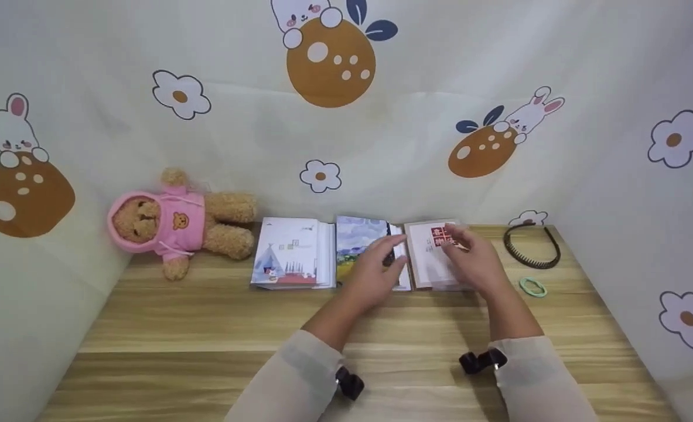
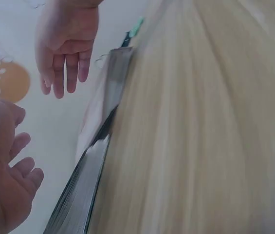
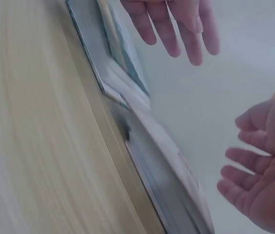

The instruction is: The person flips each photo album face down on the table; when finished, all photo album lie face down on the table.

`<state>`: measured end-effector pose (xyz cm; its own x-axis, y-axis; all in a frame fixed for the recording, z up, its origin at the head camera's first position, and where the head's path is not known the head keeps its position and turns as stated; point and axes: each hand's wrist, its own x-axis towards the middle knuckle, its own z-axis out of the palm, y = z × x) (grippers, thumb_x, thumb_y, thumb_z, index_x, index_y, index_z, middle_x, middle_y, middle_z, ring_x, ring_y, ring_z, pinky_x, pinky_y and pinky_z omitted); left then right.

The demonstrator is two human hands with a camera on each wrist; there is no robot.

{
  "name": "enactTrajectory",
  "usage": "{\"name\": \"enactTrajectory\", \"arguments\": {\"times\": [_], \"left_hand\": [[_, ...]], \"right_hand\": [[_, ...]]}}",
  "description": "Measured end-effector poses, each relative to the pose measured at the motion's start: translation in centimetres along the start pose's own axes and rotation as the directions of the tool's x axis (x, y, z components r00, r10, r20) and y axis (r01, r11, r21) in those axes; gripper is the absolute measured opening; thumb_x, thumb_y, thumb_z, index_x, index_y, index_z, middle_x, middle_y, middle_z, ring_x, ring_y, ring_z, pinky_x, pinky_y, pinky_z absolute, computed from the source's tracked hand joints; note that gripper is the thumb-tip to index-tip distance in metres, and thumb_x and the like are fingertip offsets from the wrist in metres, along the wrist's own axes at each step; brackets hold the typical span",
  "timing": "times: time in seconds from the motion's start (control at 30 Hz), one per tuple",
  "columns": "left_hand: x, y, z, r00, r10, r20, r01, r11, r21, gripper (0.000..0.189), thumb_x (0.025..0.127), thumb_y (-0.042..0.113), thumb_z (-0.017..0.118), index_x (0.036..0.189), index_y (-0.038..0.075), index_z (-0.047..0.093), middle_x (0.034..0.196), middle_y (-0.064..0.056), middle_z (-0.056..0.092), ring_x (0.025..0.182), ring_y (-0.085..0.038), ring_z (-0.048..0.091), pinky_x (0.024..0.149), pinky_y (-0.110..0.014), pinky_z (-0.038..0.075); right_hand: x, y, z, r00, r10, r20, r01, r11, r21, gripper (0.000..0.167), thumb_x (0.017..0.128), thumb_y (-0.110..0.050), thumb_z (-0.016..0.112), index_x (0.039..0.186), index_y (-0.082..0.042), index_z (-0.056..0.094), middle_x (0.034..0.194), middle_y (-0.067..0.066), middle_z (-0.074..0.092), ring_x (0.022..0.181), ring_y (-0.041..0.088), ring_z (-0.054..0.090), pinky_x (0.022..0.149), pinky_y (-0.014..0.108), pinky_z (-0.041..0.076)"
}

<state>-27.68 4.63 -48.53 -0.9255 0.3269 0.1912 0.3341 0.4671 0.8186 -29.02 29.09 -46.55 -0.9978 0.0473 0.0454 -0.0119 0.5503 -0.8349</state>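
Observation:
Three notebooks lie in a row at the back of the table. On the left is a white notebook with a tent drawing [image 1: 287, 249]; a notebook with a painted landscape cover [image 1: 358, 234] lies in the middle. The pale notebook with a red square [image 1: 428, 261] is on the right. My left hand [image 1: 374, 272] hovers above the middle notebook, fingers apart and bent a little. Over the right notebook is my right hand [image 1: 480, 264], also loosely bent. Both wrist views show nothing held in the left hand [image 2: 8, 170] or the right hand [image 3: 268, 170].
A teddy bear in a pink hoodie [image 1: 182, 220] lies on its back at the left. A dark toothed headband [image 1: 532, 264] and a mint-green hair tie [image 1: 532, 287] are on the right. A printed curtain [image 1: 235, 140] surrounds the wooden table [image 1: 205, 334].

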Motion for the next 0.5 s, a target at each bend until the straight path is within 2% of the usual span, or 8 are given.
{"name": "enactTrajectory", "arguments": {"times": [0.1, 0.27, 0.4, 0.5], "left_hand": [[-0.5, -1.2, -2.1, 0.997, -0.029, -0.066, 0.027, 0.999, -0.027, 0.049, 0.109, 0.037, 0.059, 0.158, 0.035, 0.053, 0.168, 0.001, 0.049, 0.158, -0.026, 0.043, 0.132, -0.053, 0.034], [-1.2, -3.3, -4.8, 0.985, -0.062, -0.162, 0.056, 0.998, -0.041, 0.050, 0.107, 0.038, 0.063, 0.156, 0.032, 0.056, 0.167, -0.006, 0.050, 0.158, -0.030, 0.044, 0.132, -0.056, 0.033], [-1.9, -4.7, -6.2, 0.972, -0.084, -0.222, 0.074, 0.996, -0.054, 0.051, 0.107, 0.034, 0.065, 0.156, 0.027, 0.056, 0.164, -0.007, 0.053, 0.157, -0.031, 0.045, 0.131, -0.055, 0.035], [-2.3, -5.4, -6.7, 0.964, -0.094, -0.247, 0.080, 0.995, -0.066, 0.052, 0.106, 0.033, 0.066, 0.157, 0.024, 0.056, 0.164, -0.007, 0.054, 0.157, -0.031, 0.045, 0.131, -0.055, 0.035]], "right_hand": [[0.1, -1.3, 1.4, 0.997, -0.079, 0.024, 0.077, 0.995, 0.057, 0.049, 0.105, -0.020, 0.067, 0.150, -0.004, 0.060, 0.155, 0.018, 0.061, 0.146, 0.035, 0.058, 0.125, 0.050, 0.045], [0.3, -3.7, 4.0, 0.992, -0.106, 0.069, 0.096, 0.986, 0.135, 0.050, 0.104, -0.020, 0.069, 0.151, -0.007, 0.059, 0.157, 0.014, 0.060, 0.150, 0.032, 0.055, 0.125, 0.048, 0.046], [0.4, -5.2, 6.1, 0.987, -0.126, 0.095, 0.109, 0.979, 0.171, 0.052, 0.103, -0.020, 0.071, 0.153, -0.009, 0.058, 0.157, 0.013, 0.060, 0.149, 0.031, 0.055, 0.124, 0.047, 0.047], [0.5, -5.8, 7.3, 0.985, -0.138, 0.105, 0.118, 0.977, 0.177, 0.053, 0.102, -0.021, 0.071, 0.153, -0.012, 0.058, 0.157, 0.011, 0.062, 0.149, 0.029, 0.056, 0.124, 0.047, 0.047]]}}
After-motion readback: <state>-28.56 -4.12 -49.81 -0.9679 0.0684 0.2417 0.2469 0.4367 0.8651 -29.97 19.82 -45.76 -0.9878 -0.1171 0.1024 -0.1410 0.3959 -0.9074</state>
